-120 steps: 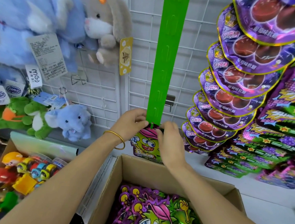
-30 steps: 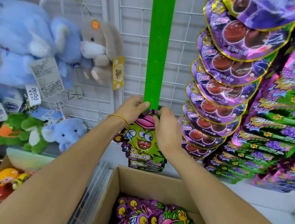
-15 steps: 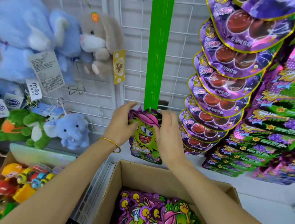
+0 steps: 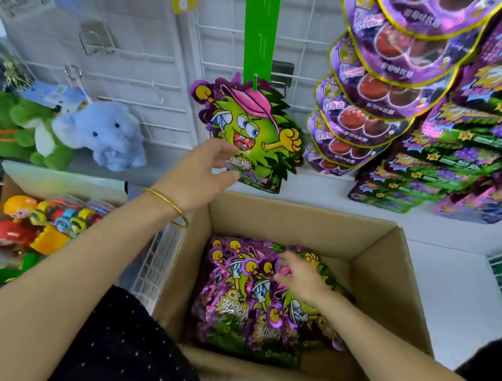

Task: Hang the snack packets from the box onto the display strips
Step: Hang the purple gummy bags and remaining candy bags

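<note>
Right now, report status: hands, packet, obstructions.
Left hand open at hung packet. Right hand open over packets in box. Packet hooked on green strip. Nothing blocking.

Both hands had let go of the snack packet [image 4: 248,132], now hanging from the green strip [image 4: 260,24]. The right hand [image 4: 302,278] had dropped onto the packets [image 4: 233,304] in the box [image 4: 392,294]; the left hand [image 4: 199,176] had sunk to the hung packet's lower edge.

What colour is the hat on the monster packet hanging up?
Pink, seen in the head view on the hanging packet.
</note>
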`<act>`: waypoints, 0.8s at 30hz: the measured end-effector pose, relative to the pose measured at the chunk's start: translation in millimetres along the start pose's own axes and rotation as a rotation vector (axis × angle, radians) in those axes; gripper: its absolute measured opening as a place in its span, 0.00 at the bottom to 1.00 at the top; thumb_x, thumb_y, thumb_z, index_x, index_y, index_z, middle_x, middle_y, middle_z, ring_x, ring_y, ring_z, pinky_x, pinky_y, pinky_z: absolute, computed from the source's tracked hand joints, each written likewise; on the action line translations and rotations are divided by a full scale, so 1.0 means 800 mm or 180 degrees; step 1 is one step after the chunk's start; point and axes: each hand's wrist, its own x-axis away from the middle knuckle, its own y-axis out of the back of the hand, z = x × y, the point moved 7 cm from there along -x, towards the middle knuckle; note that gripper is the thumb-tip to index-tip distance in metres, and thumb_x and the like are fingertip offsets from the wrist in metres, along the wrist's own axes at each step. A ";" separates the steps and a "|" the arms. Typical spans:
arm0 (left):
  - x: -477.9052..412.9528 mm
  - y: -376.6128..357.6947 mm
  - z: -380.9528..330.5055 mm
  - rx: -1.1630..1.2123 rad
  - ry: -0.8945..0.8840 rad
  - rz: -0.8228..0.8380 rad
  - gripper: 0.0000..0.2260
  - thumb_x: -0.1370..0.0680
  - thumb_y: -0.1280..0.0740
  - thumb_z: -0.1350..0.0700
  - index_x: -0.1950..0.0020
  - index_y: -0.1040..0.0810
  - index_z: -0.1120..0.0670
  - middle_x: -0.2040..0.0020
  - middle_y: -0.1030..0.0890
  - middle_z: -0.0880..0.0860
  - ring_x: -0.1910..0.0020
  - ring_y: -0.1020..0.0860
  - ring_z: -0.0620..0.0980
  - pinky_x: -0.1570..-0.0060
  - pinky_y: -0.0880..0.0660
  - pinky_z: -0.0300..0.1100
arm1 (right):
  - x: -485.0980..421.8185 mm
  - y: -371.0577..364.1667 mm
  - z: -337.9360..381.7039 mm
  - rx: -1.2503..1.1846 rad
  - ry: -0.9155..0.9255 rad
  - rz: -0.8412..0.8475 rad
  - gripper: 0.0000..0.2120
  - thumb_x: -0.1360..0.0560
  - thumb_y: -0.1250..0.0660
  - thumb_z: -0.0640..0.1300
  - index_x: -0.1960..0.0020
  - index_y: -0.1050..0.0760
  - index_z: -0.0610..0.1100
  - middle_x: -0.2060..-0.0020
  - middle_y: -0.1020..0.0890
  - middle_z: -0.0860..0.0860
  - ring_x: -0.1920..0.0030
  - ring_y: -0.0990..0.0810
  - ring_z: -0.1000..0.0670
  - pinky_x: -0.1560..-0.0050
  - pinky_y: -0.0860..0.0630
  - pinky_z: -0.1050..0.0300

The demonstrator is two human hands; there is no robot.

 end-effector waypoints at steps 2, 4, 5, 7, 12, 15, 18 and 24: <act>-0.003 -0.001 0.001 0.0009 0.0011 0.0038 0.16 0.24 0.35 0.62 0.37 0.30 0.58 0.43 0.28 0.50 0.44 0.29 0.46 0.42 0.32 0.38 | -0.011 -0.023 0.005 0.0138 0.0067 0.0182 0.30 0.24 0.34 0.49 0.27 0.41 0.42 0.30 0.32 0.45 0.32 0.31 0.46 0.33 0.34 0.55; -0.005 -0.003 0.004 -0.0024 0.0041 0.0076 0.16 0.24 0.35 0.61 0.37 0.30 0.57 0.44 0.28 0.49 0.45 0.28 0.46 0.45 0.33 0.36 | -0.023 -0.030 0.005 0.0302 0.0077 0.0163 0.33 0.26 0.32 0.49 0.26 0.42 0.43 0.28 0.35 0.45 0.29 0.35 0.45 0.30 0.37 0.54; -0.005 -0.004 0.005 -0.0051 0.0056 0.0092 0.16 0.24 0.35 0.61 0.36 0.30 0.57 0.44 0.28 0.49 0.45 0.28 0.45 0.46 0.33 0.34 | -0.030 -0.030 0.001 0.0366 0.0036 0.0118 0.34 0.26 0.32 0.48 0.26 0.43 0.43 0.28 0.37 0.45 0.28 0.37 0.45 0.29 0.39 0.54; -0.005 -0.005 0.010 -0.0068 0.0118 0.0115 0.16 0.24 0.36 0.61 0.36 0.30 0.57 0.44 0.28 0.49 0.45 0.28 0.46 0.47 0.34 0.33 | -0.039 -0.023 -0.015 0.0439 -0.0109 0.0058 0.36 0.27 0.31 0.48 0.26 0.44 0.45 0.25 0.42 0.44 0.26 0.42 0.43 0.27 0.43 0.53; -0.008 -0.011 0.018 -0.0072 0.0224 0.0172 0.15 0.24 0.36 0.60 0.37 0.29 0.57 0.42 0.25 0.54 0.44 0.26 0.48 0.46 0.33 0.36 | -0.046 -0.003 -0.082 0.0547 -0.0541 0.0285 0.41 0.31 0.29 0.55 0.25 0.48 0.54 0.24 0.48 0.46 0.26 0.45 0.41 0.27 0.42 0.48; -0.012 -0.020 0.020 -0.0045 0.0285 0.0247 0.14 0.24 0.36 0.60 0.38 0.28 0.56 0.40 0.25 0.55 0.44 0.25 0.49 0.44 0.31 0.38 | -0.045 -0.004 -0.112 0.0534 -0.0803 0.0407 0.47 0.33 0.27 0.57 0.24 0.55 0.56 0.24 0.51 0.45 0.25 0.48 0.39 0.27 0.43 0.44; -0.018 -0.027 0.025 0.0067 0.0385 0.0295 0.14 0.24 0.35 0.60 0.39 0.27 0.55 0.40 0.24 0.56 0.44 0.25 0.50 0.42 0.29 0.42 | -0.042 -0.010 -0.134 0.0234 -0.1114 0.0379 0.53 0.35 0.26 0.57 0.24 0.60 0.54 0.25 0.48 0.41 0.26 0.46 0.37 0.28 0.42 0.44; -0.030 -0.042 0.024 0.0032 0.0410 0.0337 0.15 0.24 0.35 0.60 0.37 0.28 0.55 0.40 0.24 0.54 0.42 0.25 0.50 0.43 0.30 0.39 | -0.042 -0.023 -0.153 -0.0517 -0.1368 0.0066 0.55 0.37 0.25 0.59 0.24 0.58 0.50 0.26 0.42 0.45 0.27 0.42 0.40 0.29 0.39 0.44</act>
